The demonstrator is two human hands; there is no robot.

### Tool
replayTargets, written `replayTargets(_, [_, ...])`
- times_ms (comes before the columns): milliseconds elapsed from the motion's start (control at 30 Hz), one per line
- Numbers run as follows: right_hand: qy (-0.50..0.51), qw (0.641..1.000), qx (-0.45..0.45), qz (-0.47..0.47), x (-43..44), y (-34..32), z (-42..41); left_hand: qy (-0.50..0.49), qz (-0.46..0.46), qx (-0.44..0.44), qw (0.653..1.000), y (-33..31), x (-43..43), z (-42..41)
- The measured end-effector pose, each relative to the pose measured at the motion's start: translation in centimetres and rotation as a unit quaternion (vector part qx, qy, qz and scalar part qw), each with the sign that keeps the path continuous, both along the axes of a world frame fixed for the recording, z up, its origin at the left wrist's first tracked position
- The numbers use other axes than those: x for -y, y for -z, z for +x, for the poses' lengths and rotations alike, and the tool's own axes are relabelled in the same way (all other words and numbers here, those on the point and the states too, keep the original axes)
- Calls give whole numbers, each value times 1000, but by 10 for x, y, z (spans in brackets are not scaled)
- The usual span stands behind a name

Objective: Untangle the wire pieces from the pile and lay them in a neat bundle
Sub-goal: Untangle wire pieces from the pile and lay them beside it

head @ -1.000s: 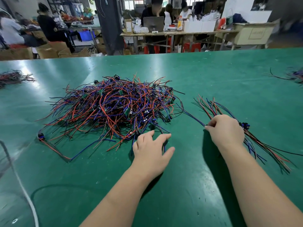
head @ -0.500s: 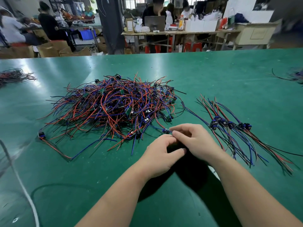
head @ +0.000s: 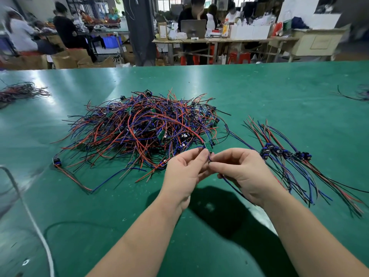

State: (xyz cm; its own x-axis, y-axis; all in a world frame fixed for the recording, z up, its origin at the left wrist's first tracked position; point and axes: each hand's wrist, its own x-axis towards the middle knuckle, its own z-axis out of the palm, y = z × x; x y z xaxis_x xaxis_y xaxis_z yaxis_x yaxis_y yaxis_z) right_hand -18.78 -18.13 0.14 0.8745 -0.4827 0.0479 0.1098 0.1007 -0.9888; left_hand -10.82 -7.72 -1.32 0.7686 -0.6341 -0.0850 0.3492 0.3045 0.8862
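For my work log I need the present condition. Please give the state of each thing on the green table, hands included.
wire pile: tangled, heaped.
wire piece: held up, pinched by both hands, its red wire running back over the pile.
bundle: laid out side by side to the right of the pile, connectors lined up.
left hand: pinching the wire piece.
right hand: pinching the wire piece.

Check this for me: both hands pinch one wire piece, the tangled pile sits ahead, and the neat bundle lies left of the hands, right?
Not quite. The head view shows the neat bundle lying right of the hands, not left. The left hand and right hand do pinch one wire piece, with the tangled pile ahead.
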Motion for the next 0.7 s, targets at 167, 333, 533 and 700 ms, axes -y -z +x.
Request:
replayTargets(167, [-65,993,-6,95,3,-5,-4,-1,-86,-57,995,-7,-3,1])
replayTargets(333, [-163,982,-83,56,11,-10,-15,-17,-119,-65,991,-12,-4,2])
replayTargets(533, [-32,998,-14,45,10,-7,-3,-74,-18,83,994,-12,-9,7])
replayTargets(700, [9,999,28,43,9,-7,-2,-73,99,280,952,-6,-8,-6])
